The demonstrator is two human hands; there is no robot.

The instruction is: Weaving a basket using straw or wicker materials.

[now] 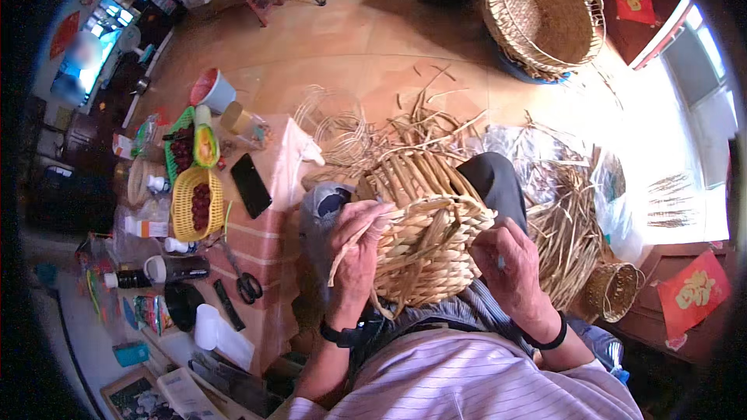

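Note:
A partly woven straw basket [428,260] rests in my lap, tilted, with long unwoven strands standing off its far side. My left hand [356,253] is closed on its left edge, and a loose straw strand [342,255] hangs along the fingers. At the right edge, my right hand [510,268] is curled with its fingertips pressed together against the weave. Whether a thin strand is pinched there too is hidden. More strand ends dangle from the basket's near side.
On my left a cloth-covered table [272,264] carries a phone [250,187], scissors [247,286], a yellow fruit basket [198,204] and bottles. Dry straw [572,233] and plastic bags lie on my right. A large woven basket [545,15] stands ahead beside another person.

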